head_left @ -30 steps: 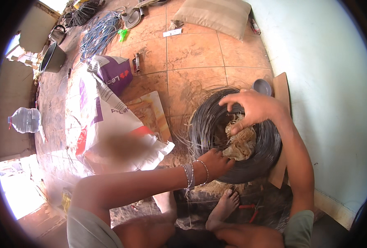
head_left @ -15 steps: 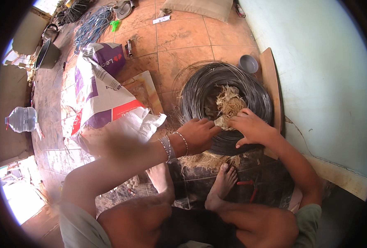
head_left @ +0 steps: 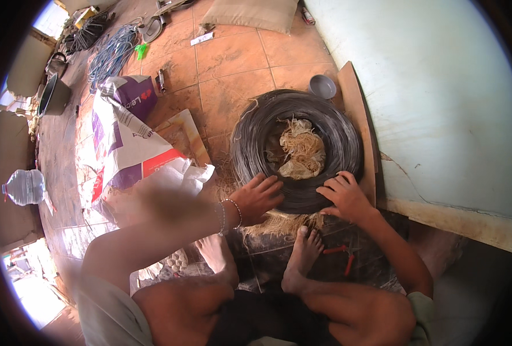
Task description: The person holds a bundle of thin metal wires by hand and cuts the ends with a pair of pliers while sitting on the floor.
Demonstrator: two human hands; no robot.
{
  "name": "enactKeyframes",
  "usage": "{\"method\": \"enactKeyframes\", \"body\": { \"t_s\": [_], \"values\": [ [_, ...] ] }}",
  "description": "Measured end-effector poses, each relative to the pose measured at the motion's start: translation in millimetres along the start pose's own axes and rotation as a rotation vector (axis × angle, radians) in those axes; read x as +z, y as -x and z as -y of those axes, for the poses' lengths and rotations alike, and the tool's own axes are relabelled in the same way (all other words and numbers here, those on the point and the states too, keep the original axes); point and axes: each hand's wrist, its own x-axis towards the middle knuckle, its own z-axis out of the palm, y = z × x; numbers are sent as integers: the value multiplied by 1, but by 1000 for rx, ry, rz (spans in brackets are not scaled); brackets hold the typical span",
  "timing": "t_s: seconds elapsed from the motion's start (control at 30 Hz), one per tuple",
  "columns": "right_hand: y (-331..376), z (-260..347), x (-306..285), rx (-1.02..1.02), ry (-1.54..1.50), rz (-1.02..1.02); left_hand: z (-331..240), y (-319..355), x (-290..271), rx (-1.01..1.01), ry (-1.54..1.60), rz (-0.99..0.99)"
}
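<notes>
A thick coil of dark wire [head_left: 341, 127] lies flat on the floor in front of my feet. In its central hole sits a wad of tan fibrous sacking [head_left: 303, 147]. My left hand [head_left: 259, 197] rests on the coil's near left side, fingers apart. On the near right side lies my right hand [head_left: 348, 199], its fingers over the wire and thumb held away. Both hands are open and touch the coil. Frayed sacking [head_left: 279, 224] sticks out from beneath its near edge. A red-handled hand tool [head_left: 347, 251], perhaps pliers, lies beside my right foot.
Right of the coil, a wooden board [head_left: 359, 127] stands along the wall, near a small grey bowl [head_left: 322, 87]. At left are a crumpled white-and-purple sack [head_left: 130, 141], a flat square piece [head_left: 188, 135], and a water bottle [head_left: 25, 187]. Blue cord [head_left: 113, 56] lies farther back.
My hands were close together at the sacking by the hole's near edge. They have moved apart onto the wire and off the sacking. The view has shifted slightly.
</notes>
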Motion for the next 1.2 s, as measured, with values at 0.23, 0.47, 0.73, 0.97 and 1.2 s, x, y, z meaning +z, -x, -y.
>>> {"method": "enactKeyframes", "body": {
  "t_s": [0.23, 0.47, 0.73, 0.97, 1.2],
  "values": [
    [6, 8, 4, 91, -184, -203, -4, -2, 3, 11, -59, 29],
    [7, -11, 32, 13, -144, -304, 9, -9, 13, 29, -79, -47],
    [1, -11, -5, 44, -254, -59, 33, -18, 23, 132, -104, -61],
    [11, -10, 29, -29, -84, -295, 38, -6, 29, 239, -194, -192],
    [6, 3, 17, 87, -76, -280, 48, -15, 10, 339, -143, -253]
  ]
}}
